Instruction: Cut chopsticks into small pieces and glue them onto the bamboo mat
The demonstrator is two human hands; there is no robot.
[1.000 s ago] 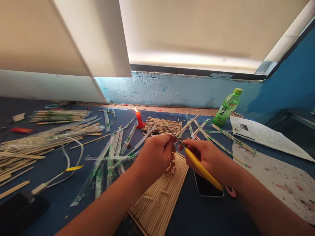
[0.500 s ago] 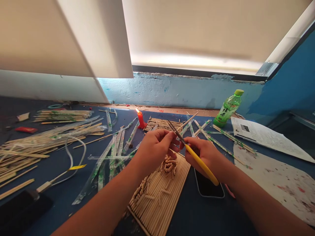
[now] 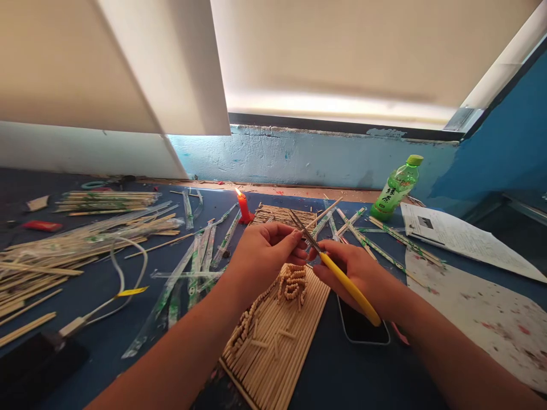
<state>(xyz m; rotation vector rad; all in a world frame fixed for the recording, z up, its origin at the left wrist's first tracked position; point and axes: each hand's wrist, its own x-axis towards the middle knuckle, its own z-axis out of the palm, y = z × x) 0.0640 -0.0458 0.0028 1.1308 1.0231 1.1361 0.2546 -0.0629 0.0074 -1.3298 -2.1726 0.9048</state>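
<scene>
My right hand (image 3: 348,265) is closed around yellow-handled scissors (image 3: 350,287), whose narrow metal blades point up and away to the left. My left hand (image 3: 267,250) is closed in a pinch beside the blades; whatever its fingertips hold is too small or hidden to make out. Below both hands lies a mat of bamboo sticks (image 3: 284,341) set side by side. Small stick pieces stand in a curled cluster (image 3: 293,282) at its far part, and a row of them (image 3: 243,327) runs along its left edge. Several loose cut pieces (image 3: 276,344) rest on the mat.
A lit red candle (image 3: 243,208) stands behind my left hand, near another stick panel (image 3: 284,214). Plastic wrappers (image 3: 196,267) and chopsticks (image 3: 106,200) spread leftward, with a white cable (image 3: 122,267). At right are a phone (image 3: 363,330), a green tea bottle (image 3: 395,191) and papers (image 3: 465,239).
My left hand has shifted slightly left and down, showing more of the curled cluster. The scissors stay in my right hand, almost unmoved.
</scene>
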